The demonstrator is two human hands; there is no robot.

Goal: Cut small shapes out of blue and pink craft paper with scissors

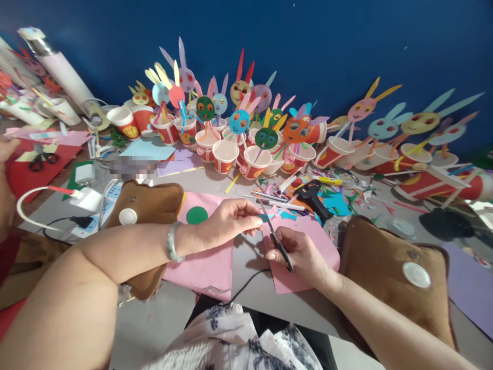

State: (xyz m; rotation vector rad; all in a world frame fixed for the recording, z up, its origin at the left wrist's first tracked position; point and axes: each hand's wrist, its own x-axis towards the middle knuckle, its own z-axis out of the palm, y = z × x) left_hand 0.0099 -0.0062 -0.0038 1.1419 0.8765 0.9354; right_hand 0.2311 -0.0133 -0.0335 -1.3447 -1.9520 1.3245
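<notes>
Blue wall [316, 31] backs a gray tabletop [247, 252] lined with paper cups [225, 155]. I see the person's left hand [227, 222] pinching a small blue paper piece [264, 218] at the blades of black-handled scissors [282, 248], which the right hand [306, 257] grasps over pink paper [322, 241].

- A smooth, rounded bangle [170, 243] is being worn on the left wrist [189, 239], a mottled tint of pale green and grey being shown.
- A whitish, loosely folded garment [230, 334] is being worn, dark blue-grey floral sprays being scattered over it and fine gathers being shown near its lower left.
- The left hand [223, 222] and right hand [303, 253] are being left bare, as are both forearms [367, 308].
</notes>
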